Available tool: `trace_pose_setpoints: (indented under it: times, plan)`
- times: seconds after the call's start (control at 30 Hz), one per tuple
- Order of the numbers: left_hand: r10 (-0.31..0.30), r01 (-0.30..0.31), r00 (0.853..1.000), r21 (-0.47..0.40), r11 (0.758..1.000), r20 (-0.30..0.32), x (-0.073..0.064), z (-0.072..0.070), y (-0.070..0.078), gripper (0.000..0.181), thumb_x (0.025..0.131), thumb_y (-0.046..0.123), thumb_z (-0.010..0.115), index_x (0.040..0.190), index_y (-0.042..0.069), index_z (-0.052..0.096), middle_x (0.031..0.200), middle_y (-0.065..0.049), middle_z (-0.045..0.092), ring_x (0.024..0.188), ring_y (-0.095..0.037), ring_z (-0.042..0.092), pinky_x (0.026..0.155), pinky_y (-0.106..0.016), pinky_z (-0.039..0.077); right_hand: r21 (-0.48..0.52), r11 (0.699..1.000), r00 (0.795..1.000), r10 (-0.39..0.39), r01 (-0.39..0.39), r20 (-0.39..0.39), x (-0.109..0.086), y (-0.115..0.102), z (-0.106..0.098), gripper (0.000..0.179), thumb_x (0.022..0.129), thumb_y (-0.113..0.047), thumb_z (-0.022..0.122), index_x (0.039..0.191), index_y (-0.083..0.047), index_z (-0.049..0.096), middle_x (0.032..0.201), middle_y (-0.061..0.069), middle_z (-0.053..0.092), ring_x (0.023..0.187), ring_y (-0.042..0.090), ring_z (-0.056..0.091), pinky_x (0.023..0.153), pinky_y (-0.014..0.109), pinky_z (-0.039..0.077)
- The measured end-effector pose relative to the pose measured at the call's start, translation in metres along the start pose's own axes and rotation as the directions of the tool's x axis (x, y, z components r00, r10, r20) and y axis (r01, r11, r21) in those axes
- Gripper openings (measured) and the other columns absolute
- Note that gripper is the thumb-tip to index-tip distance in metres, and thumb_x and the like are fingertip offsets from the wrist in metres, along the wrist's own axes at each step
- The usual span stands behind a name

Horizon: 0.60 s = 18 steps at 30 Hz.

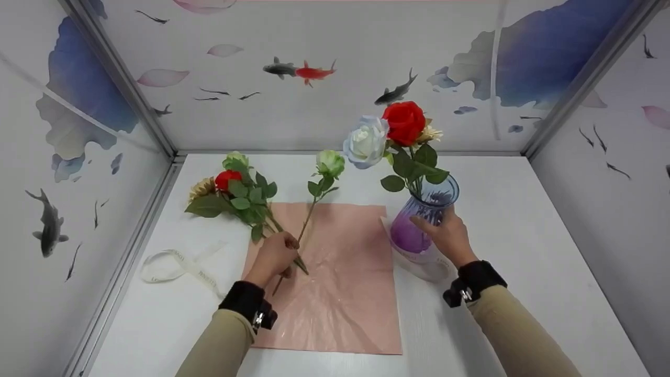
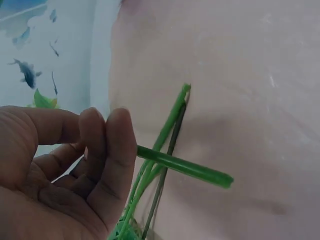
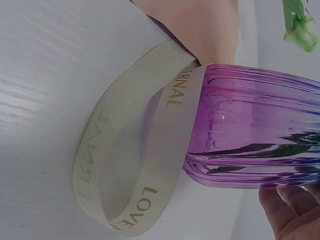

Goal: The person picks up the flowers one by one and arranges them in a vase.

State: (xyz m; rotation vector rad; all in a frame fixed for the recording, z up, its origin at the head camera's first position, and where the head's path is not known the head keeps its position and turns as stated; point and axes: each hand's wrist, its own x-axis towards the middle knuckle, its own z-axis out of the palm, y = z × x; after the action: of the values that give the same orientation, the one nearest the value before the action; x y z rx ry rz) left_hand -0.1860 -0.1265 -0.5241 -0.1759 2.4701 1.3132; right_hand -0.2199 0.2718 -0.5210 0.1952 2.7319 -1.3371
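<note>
My left hand (image 1: 273,255) pinches the stem of a pale green rose (image 1: 330,164) above the pink wrapping paper (image 1: 345,293). In the left wrist view the cut end of that green stem (image 2: 200,173) sticks out past the fingers and crosses other stems. Beside this hand lie a red rose (image 1: 228,180), a yellow flower (image 1: 203,187) and another green bloom (image 1: 236,158), their stems over the paper. At the right, my right hand (image 1: 451,235) grips a blue-and-purple glass vase (image 1: 409,230). A red rose (image 1: 404,123), a white-blue rose (image 1: 366,141) and a cream flower (image 1: 430,133) stand in it.
A white lettered ribbon (image 3: 167,145) loops on the table by the vase's base. Another ribbon (image 1: 172,267) lies at the left. Printed panels (image 1: 314,115) wall in the white table (image 1: 523,251) at the back and both sides.
</note>
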Motion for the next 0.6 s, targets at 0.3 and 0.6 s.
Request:
trace_pose_setpoints:
  times: [0.3,0.6]
  plan:
    - [0.061,-0.069,0.998,0.355,0.932,0.034,-0.018,-0.015,-0.024,0.012,0.095,0.001,0.063,0.101,0.007,0.070,0.092,-0.008,0.064,0.059,-0.019,0.065,0.052,-0.031,0.051,-0.017,0.999,0.999,-0.031,0.031,-0.015,0.000,0.002,0.000,0.111,0.086,-0.066,0.071,0.158,-0.005,0.013,0.156,0.031,0.039,0.144,0.048,0.038,0.117,0.060,0.030]
    - [0.232,-0.220,0.971,0.598,0.771,0.058,-0.027,-0.023,-0.046,0.006,0.092,0.003,0.072,0.087,0.008,0.072,0.092,-0.009,0.064,0.080,-0.028,0.062,0.065,-0.045,0.052,-0.045,0.997,0.996,-0.070,0.068,-0.048,0.000,0.002,0.001,0.107,0.087,-0.064,0.071,0.158,-0.004,0.016,0.153,0.033,0.042,0.141,0.050,0.042,0.115,0.060,0.033]
